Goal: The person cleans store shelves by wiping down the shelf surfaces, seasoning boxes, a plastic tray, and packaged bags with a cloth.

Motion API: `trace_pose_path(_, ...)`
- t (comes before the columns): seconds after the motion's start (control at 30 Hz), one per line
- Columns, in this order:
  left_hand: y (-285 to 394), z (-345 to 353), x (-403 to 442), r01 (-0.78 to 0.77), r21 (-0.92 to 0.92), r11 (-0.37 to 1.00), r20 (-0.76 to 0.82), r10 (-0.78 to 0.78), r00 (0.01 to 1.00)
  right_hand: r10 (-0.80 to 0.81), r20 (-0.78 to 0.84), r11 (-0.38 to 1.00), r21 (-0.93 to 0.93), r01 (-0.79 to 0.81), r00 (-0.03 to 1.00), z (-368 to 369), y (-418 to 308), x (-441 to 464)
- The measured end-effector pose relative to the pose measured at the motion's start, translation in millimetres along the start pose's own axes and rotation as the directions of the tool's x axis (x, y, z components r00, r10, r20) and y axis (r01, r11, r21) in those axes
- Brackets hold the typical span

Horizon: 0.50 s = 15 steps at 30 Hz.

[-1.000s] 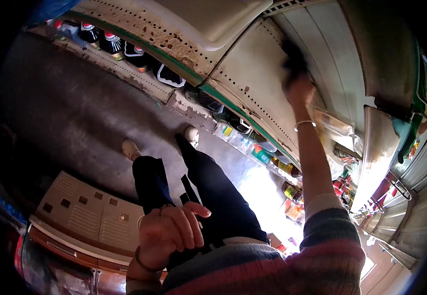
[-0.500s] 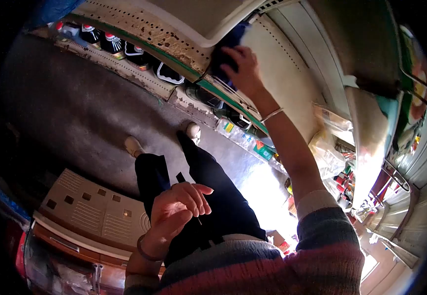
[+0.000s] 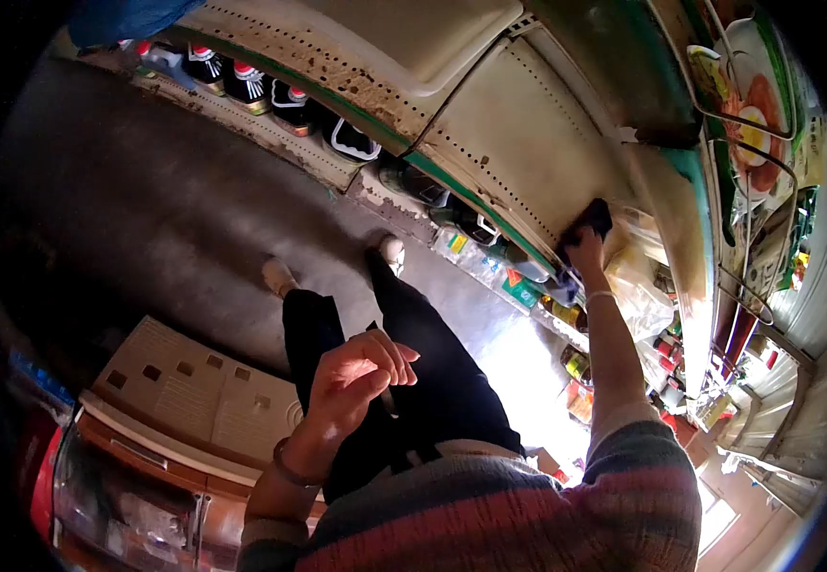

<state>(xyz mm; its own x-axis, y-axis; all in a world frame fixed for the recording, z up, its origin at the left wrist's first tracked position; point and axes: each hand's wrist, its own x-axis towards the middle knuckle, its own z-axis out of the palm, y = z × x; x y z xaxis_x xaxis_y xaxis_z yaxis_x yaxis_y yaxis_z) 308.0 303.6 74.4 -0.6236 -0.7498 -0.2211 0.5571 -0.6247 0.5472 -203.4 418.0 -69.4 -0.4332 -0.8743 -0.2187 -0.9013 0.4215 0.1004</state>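
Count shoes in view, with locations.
2, both on the floor: left shoe farther out from the bottom shelf, right shoe nearer it. Dark picture edges could hide more.

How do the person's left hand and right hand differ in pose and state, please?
The left hand curls loosely before the dark trousers, while the right hand reaches over the beige shelf. The left hand holds nothing visible; the right hand's grip is on a dark cloth. The left hand has a dark band at its wrist, the right hand a pale band. Both are bare.
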Motion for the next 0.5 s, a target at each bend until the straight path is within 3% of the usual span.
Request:
trace_pose_path(0.03,1.1,-1.8,-3.6,0.002,0.015,1.000,-0.014,-0.002,1.000,-0.006,-0.069,1.000,0.027,0.008,0.998,-4.0,-31.1,19.5)
trace_pose_path(0.07,1.7,-3.4,-6.5,0.001,0.029,1.000,-0.027,-0.001,1.000,-0.101,0.031,0.995,0.017,0.100,0.994,-20.7,-66.9,42.4)
trace_pose_path(0.1,0.8,-5.8,-10.0,0.004,0.032,0.999,-0.046,-0.003,0.999,-0.129,-0.043,0.967,0.217,0.135,0.991,-43.5,-109.6,55.6)
trace_pose_path(0.17,-0.9,-8.8,-16.7,0.008,0.040,0.999,-0.084,-0.005,0.996,-0.293,-0.080,0.870,0.390,0.300,0.953,-50.2,-174.6,95.1)
trace_pose_path(0.2,-0.2,-7.9,-17.8,0.008,0.024,1.000,-0.096,-0.005,0.995,-0.316,-0.027,0.890,0.338,0.306,0.948,-67.6,-216.9,107.4)
trace_pose_path(0.23,0.5,-6.7,-18.9,0.009,0.010,1.000,-0.110,-0.008,0.994,-0.243,0.050,0.941,0.254,0.223,0.969,-78.8,-252.7,116.4)
trace_pose_path(0.27,0.8,-5.5,-19.9,0.013,-0.005,1.000,-0.123,-0.014,0.992,-0.200,-0.093,0.930,0.296,0.219,0.975,-75.7,-275.3,126.4)
trace_pose_path(0.3,1.1,-3.6,-20.8,0.018,-0.008,1.000,-0.134,-0.019,0.991,-0.172,-0.137,0.900,0.381,0.212,0.976,-71.4,-288.3,142.2)
trace_pose_path(0.37,1.4,0.3,-18.7,0.026,-0.012,1.000,-0.149,-0.027,0.988,-0.024,-0.052,0.841,0.539,0.048,0.998,-73.4,-306.0,162.3)
trace_pose_path(0.4,1.4,2.2,-17.2,0.033,-0.014,0.999,-0.153,-0.035,0.988,0.109,0.062,0.595,0.795,-0.115,0.992,-76.5,-308.1,168.8)
trace_pose_path(0.43,1.6,4.7,-16.2,0.042,-0.017,0.999,-0.158,-0.045,0.986,0.192,0.213,0.257,0.931,-0.258,0.958,-79.6,-307.6,171.6)
trace_pose_path(0.47,2.6,6.2,-14.8,0.049,-0.018,0.999,-0.160,-0.052,0.986,0.213,0.254,-0.136,0.964,-0.229,0.943,-83.3,-302.4,170.2)
trace_pose_path(0.5,3.6,6.8,-13.2,0.052,-0.009,0.999,-0.152,-0.053,0.987,0.218,0.297,-0.507,0.848,-0.152,0.930,-88.1,-290.8,170.4)
